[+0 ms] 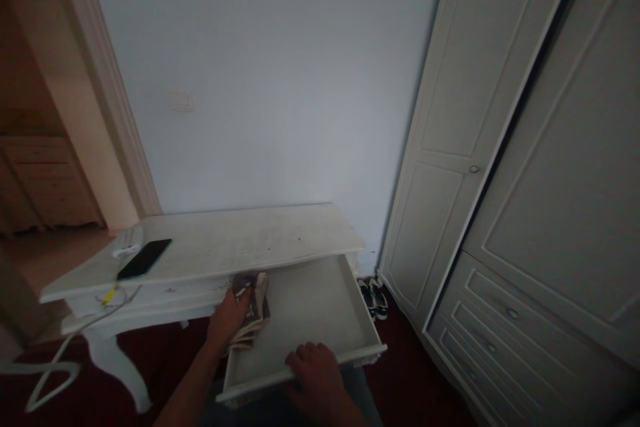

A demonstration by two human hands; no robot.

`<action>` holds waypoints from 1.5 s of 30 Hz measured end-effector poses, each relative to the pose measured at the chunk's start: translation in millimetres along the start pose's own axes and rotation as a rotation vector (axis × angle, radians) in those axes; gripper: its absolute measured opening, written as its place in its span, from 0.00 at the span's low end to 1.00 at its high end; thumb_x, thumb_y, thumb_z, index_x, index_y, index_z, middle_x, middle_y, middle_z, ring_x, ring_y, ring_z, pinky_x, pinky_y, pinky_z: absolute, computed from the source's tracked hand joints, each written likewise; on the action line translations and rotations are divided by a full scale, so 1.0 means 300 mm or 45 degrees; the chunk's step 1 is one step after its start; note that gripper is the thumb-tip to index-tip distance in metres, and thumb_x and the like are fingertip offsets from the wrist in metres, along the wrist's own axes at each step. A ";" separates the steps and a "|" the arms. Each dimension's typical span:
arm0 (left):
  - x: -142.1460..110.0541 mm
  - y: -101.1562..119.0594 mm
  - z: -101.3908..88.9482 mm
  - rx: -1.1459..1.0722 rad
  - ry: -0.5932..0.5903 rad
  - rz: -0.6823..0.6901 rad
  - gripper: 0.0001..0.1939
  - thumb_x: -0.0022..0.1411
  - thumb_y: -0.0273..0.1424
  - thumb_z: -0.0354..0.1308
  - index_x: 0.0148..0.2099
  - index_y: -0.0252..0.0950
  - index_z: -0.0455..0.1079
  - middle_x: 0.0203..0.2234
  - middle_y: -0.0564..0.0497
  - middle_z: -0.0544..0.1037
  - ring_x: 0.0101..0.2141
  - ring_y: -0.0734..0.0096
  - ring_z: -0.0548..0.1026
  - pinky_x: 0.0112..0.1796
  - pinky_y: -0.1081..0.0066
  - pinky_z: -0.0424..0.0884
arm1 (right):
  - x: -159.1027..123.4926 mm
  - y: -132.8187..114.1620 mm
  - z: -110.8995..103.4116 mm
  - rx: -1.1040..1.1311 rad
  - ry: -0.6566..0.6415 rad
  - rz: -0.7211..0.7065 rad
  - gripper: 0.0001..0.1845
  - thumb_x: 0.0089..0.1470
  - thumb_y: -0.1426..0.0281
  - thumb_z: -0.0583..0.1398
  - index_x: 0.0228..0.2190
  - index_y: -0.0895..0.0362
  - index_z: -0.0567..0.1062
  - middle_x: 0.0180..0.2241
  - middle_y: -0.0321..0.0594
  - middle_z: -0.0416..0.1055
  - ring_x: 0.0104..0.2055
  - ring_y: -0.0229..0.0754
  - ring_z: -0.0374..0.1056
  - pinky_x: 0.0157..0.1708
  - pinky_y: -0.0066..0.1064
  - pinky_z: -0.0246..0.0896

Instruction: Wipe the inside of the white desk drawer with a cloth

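Note:
A white drawer (310, 303) is pulled out from the right part of a white table (250, 227). At its left side my left hand (231, 313) grips a small stack of worn booklets (259, 310) with brownish printed covers. The stack is tilted and slightly fanned, and my fingers cover part of it. What the covers show is too blurred to tell. My right hand (317, 373) is closed over the drawer's front edge, fingers curled onto the rim. The thumb side is partly out of sight.
On the tabletop's left lie a dark phone (145, 259) and a white box-like object (129, 240). A white cable (75, 333) with a yellow tag (108, 295) hangs off the left. Black-and-white sneakers (374, 297) stand between table and white wardrobe (440, 200).

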State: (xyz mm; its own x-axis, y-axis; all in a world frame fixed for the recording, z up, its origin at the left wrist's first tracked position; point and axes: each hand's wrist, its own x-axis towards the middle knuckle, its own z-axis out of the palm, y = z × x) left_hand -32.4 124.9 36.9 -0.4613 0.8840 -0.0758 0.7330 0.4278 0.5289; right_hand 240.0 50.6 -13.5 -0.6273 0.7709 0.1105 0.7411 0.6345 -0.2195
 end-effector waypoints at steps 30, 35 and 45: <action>0.020 0.003 0.013 0.059 -0.009 -0.007 0.32 0.71 0.51 0.40 0.60 0.31 0.65 0.49 0.31 0.82 0.50 0.47 0.81 0.47 0.59 0.74 | 0.011 0.021 0.032 0.026 0.005 -0.030 0.25 0.52 0.51 0.66 0.47 0.51 0.75 0.47 0.43 0.77 0.51 0.56 0.71 0.53 0.47 0.65; -0.070 -0.033 0.028 0.157 -0.037 0.033 0.31 0.72 0.50 0.36 0.58 0.32 0.66 0.47 0.30 0.83 0.48 0.42 0.82 0.46 0.54 0.74 | 0.012 0.015 0.028 0.016 0.005 -0.017 0.24 0.53 0.52 0.66 0.47 0.51 0.75 0.47 0.44 0.78 0.50 0.56 0.72 0.53 0.48 0.65; -0.178 -0.206 0.009 -0.061 -0.176 0.094 0.27 0.70 0.47 0.41 0.62 0.42 0.66 0.50 0.40 0.83 0.53 0.45 0.80 0.54 0.52 0.71 | 0.029 0.019 0.046 -0.023 -0.013 -0.026 0.23 0.52 0.53 0.66 0.45 0.51 0.75 0.46 0.44 0.78 0.49 0.56 0.73 0.50 0.46 0.66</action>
State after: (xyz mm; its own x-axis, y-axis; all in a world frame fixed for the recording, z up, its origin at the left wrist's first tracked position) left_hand -51.5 51.7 6.0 -0.3316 0.9316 -0.1490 0.7360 0.3542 0.5769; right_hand 235.6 60.1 -27.2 -0.6445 0.7573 0.1052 0.7323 0.6510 -0.2001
